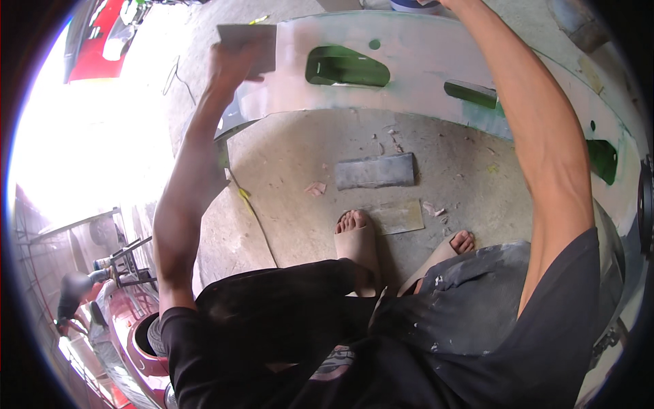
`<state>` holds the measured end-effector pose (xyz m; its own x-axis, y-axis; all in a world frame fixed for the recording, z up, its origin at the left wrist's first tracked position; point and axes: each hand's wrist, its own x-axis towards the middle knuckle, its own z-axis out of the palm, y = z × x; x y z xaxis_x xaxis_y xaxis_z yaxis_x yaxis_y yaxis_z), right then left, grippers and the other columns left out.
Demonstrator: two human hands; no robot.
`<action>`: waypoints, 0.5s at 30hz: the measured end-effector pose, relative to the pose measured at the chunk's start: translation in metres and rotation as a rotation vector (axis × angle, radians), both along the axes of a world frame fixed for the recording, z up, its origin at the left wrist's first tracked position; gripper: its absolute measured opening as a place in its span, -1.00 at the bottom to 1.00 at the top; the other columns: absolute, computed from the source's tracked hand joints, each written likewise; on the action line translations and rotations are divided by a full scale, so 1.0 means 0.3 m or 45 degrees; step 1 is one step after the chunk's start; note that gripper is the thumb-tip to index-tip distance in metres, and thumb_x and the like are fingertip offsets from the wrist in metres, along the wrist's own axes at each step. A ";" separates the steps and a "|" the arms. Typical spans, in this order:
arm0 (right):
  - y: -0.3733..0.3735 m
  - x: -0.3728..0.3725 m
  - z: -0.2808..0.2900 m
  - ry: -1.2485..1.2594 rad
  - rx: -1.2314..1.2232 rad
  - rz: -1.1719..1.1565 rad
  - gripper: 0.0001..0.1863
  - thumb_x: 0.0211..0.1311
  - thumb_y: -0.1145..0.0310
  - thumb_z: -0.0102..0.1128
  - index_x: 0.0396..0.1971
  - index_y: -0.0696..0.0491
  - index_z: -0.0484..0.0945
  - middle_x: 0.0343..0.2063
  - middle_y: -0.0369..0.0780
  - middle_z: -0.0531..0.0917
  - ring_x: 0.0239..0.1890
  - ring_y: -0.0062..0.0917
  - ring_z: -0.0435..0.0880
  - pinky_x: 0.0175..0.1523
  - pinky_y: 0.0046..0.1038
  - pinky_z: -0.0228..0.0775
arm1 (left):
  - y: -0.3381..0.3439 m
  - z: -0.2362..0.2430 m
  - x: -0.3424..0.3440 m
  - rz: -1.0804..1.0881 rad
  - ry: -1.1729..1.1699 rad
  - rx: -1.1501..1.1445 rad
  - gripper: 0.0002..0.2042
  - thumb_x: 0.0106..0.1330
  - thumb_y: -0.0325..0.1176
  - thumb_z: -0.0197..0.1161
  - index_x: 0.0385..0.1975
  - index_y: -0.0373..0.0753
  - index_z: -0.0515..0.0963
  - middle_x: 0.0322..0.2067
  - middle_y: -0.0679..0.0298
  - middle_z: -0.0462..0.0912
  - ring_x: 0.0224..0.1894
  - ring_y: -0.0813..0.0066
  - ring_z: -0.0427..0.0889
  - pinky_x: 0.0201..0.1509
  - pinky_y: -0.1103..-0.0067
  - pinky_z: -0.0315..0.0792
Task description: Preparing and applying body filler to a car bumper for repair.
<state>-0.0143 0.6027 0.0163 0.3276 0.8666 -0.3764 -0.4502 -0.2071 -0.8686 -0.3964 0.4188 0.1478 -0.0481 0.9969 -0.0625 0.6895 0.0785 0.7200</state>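
A long curved car bumper (415,88), coated in pale pink and grey with green-edged openings, arcs across the view ahead of me. At its left end my left hand (235,63) is closed on a dark grey flat sheet (246,35), whose exact kind I cannot make out. The sheet lies over the bumper's surface or just above it. My right arm reaches over the bumper, and only the edge of my right hand (447,3) shows at the top, beside a blue and white tub (415,5). Its fingers are out of sight.
On the concrete floor lie a grey rectangular pad (375,170), a thin tan sheet (395,217) near my feet and pinkish scraps (315,188). A cable with a yellow part (245,196) runs at left. Another person (78,296) bends at the far left, near a red stool (144,344).
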 end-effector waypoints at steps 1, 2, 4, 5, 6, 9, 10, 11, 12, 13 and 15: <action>0.000 0.003 0.000 -0.001 0.001 -0.004 -0.50 0.48 -0.04 -0.21 0.04 0.06 0.46 -0.10 -0.08 0.62 -0.19 -0.24 0.70 -0.39 -0.11 0.66 | -0.045 0.009 0.011 -0.007 -0.002 -0.003 -0.59 0.31 -0.30 0.24 0.02 -0.53 0.50 -0.23 -0.01 0.66 -0.35 0.22 0.74 -0.49 0.46 0.73; 0.004 -0.002 0.010 0.006 0.011 0.000 -0.50 0.48 -0.04 -0.21 0.04 0.06 0.46 -0.10 -0.08 0.62 -0.19 -0.24 0.70 -0.39 -0.11 0.66 | -0.109 0.031 0.018 0.055 0.072 -0.027 -0.60 0.32 -0.31 0.24 0.00 -0.54 0.50 -0.22 -0.02 0.66 -0.34 0.20 0.74 -0.50 0.45 0.72; 0.007 0.003 0.011 0.004 0.013 -0.005 -0.50 0.48 -0.04 -0.21 0.04 0.06 0.46 -0.10 -0.08 0.62 -0.19 -0.24 0.70 -0.39 -0.11 0.66 | -0.190 0.007 0.029 0.105 0.138 -0.068 -0.60 0.32 -0.31 0.23 -0.01 -0.56 0.50 -0.22 -0.03 0.65 -0.34 0.19 0.74 -0.51 0.45 0.72; 0.008 0.008 0.010 0.002 0.015 -0.006 -0.50 0.48 -0.04 -0.21 0.04 0.06 0.46 -0.10 -0.08 0.62 -0.19 -0.24 0.70 -0.39 -0.11 0.66 | -0.217 -0.034 0.024 0.186 0.106 -0.005 -0.63 0.31 -0.32 0.23 -0.08 -0.57 0.53 -0.27 -0.01 0.68 -0.38 0.23 0.74 -0.53 0.48 0.71; 0.008 0.014 0.010 0.002 0.014 -0.006 -0.50 0.48 -0.04 -0.21 0.04 0.06 0.46 -0.10 -0.08 0.62 -0.19 -0.24 0.70 -0.39 -0.11 0.66 | -0.228 -0.058 0.023 0.268 0.073 0.059 -0.66 0.30 -0.33 0.23 -0.15 -0.58 0.57 -0.32 0.01 0.70 -0.43 0.28 0.74 -0.56 0.51 0.69; 0.011 0.006 0.013 0.004 0.020 -0.006 -0.50 0.48 -0.04 -0.21 0.04 0.06 0.46 -0.10 -0.08 0.62 -0.19 -0.25 0.70 -0.39 -0.11 0.66 | -0.222 -0.048 0.001 0.140 0.107 0.011 -0.66 0.31 -0.34 0.22 -0.13 -0.58 0.56 -0.32 0.01 0.70 -0.43 0.30 0.74 -0.56 0.51 0.69; 0.014 0.002 0.010 0.000 0.023 0.000 -0.50 0.48 -0.04 -0.21 0.04 0.06 0.46 -0.10 -0.08 0.62 -0.19 -0.25 0.70 -0.39 -0.11 0.65 | -0.226 -0.044 0.004 0.150 0.108 0.007 -0.66 0.31 -0.34 0.22 -0.13 -0.58 0.56 -0.32 0.01 0.70 -0.43 0.30 0.74 -0.56 0.51 0.69; 0.013 0.000 0.007 -0.003 0.024 0.000 -0.50 0.48 -0.04 -0.21 0.04 0.06 0.46 -0.10 -0.08 0.63 -0.19 -0.25 0.70 -0.39 -0.12 0.65 | -0.226 -0.039 0.013 0.150 0.109 0.019 -0.66 0.31 -0.33 0.22 -0.12 -0.57 0.56 -0.32 0.02 0.70 -0.42 0.31 0.74 -0.55 0.51 0.70; 0.010 -0.003 0.004 -0.009 0.025 0.000 -0.51 0.48 -0.04 -0.21 0.04 0.06 0.46 -0.10 -0.08 0.63 -0.19 -0.25 0.70 -0.40 -0.12 0.65 | -0.227 -0.037 0.016 0.151 0.110 0.032 -0.66 0.31 -0.33 0.23 -0.11 -0.56 0.56 -0.32 0.02 0.70 -0.41 0.32 0.74 -0.54 0.51 0.70; 0.012 -0.005 0.002 -0.015 0.024 0.003 -0.51 0.48 -0.04 -0.21 0.04 0.06 0.46 -0.11 -0.08 0.63 -0.19 -0.25 0.70 -0.40 -0.12 0.65 | -0.226 -0.046 0.014 0.166 0.105 0.035 -0.66 0.31 -0.33 0.23 -0.11 -0.56 0.56 -0.32 0.02 0.70 -0.41 0.32 0.74 -0.54 0.51 0.70; 0.008 -0.006 -0.004 -0.034 0.020 0.005 -0.51 0.48 -0.04 -0.21 0.04 0.06 0.46 -0.11 -0.08 0.63 -0.19 -0.25 0.70 -0.40 -0.12 0.65 | -0.227 -0.058 0.008 0.135 0.032 0.027 -0.67 0.31 -0.33 0.22 -0.11 -0.52 0.57 -0.31 0.04 0.70 -0.38 0.35 0.74 -0.52 0.51 0.70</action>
<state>-0.0162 0.6052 0.0150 0.3336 0.8737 -0.3540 -0.4260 -0.1953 -0.8834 -0.3939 0.3509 0.1302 -0.1551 0.9871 -0.0387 0.6959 0.1370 0.7050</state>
